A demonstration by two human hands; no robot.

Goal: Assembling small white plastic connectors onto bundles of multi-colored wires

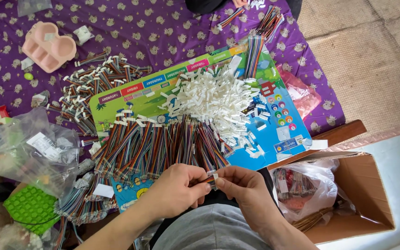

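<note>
Multicolour ribbon cable piece (pixel 208 179) with white connector (pixel 215 176): short, pinched between your two hands' fingertips, lying roughly level, just below row of like cables on colourful board.

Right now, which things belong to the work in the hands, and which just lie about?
In use:
left hand
right hand
cable piece with white connector
row of coloured ribbon cables
heap of white connectors

Lying about:
pink tray
green mat
cardboard box
clear plastic bags
</note>
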